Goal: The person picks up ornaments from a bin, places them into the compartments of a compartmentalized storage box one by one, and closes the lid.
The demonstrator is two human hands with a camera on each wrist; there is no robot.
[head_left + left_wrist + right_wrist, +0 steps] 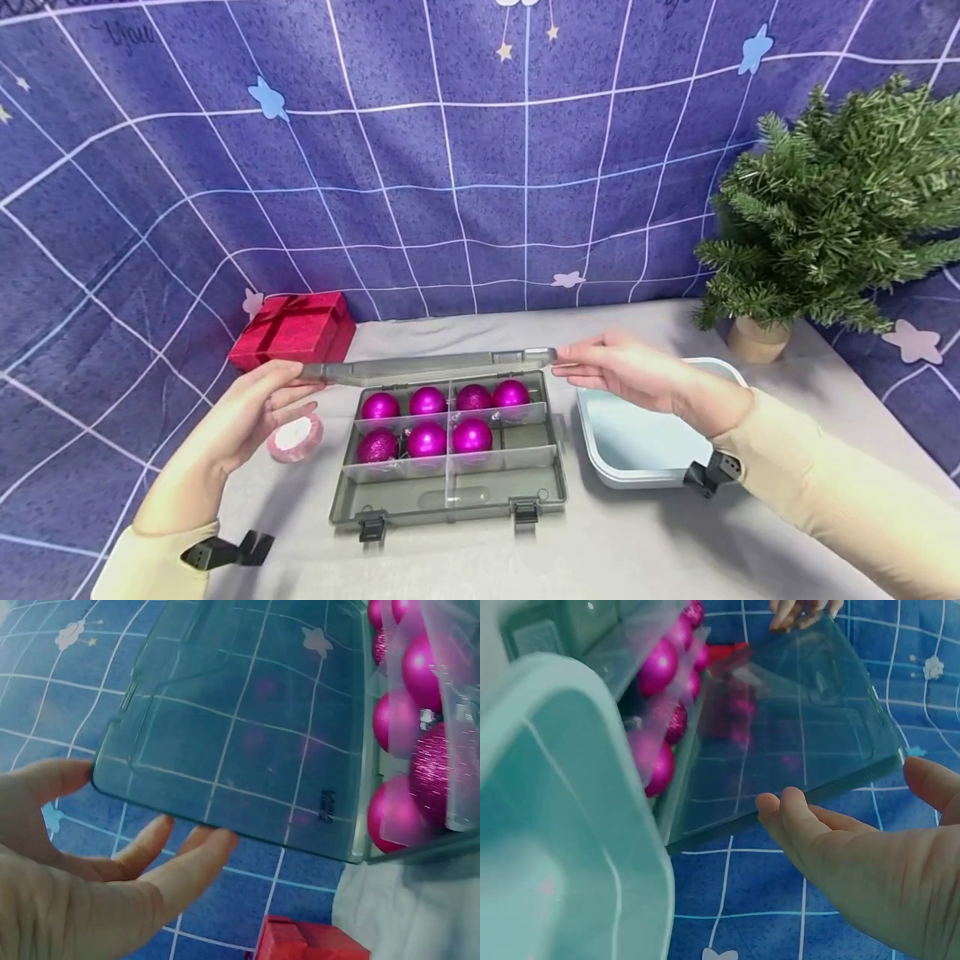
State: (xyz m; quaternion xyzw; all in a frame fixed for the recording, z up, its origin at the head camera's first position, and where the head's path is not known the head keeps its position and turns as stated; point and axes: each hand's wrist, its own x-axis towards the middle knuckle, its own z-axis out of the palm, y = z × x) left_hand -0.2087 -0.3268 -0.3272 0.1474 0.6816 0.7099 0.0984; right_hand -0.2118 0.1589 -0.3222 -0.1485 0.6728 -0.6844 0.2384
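Note:
A grey see-through divider box [390, 500] lies on the cloth, with several magenta bauble balls [427, 439], smooth and glittery, in its two rear rows. Its hinged lid [450, 365] stands raised behind them, nearly edge-on to the head view. At the lid's left corner, my left hand [258, 408] holds it lightly, thumb on the front edge and fingers [199, 859] along the side. My right hand [630, 367] holds the opposite corner the same way, its fingertips [795, 802] against the side edge. Two dark latches [525, 512] hang at the box's front.
To the right is a pale blue basin [618, 477], under my right forearm. A small artificial fir tree [825, 217] stands behind it. At the left are a red gift box [315, 329] and a round pink item [295, 439] beside my left hand. A blue patterned curtain hangs behind.

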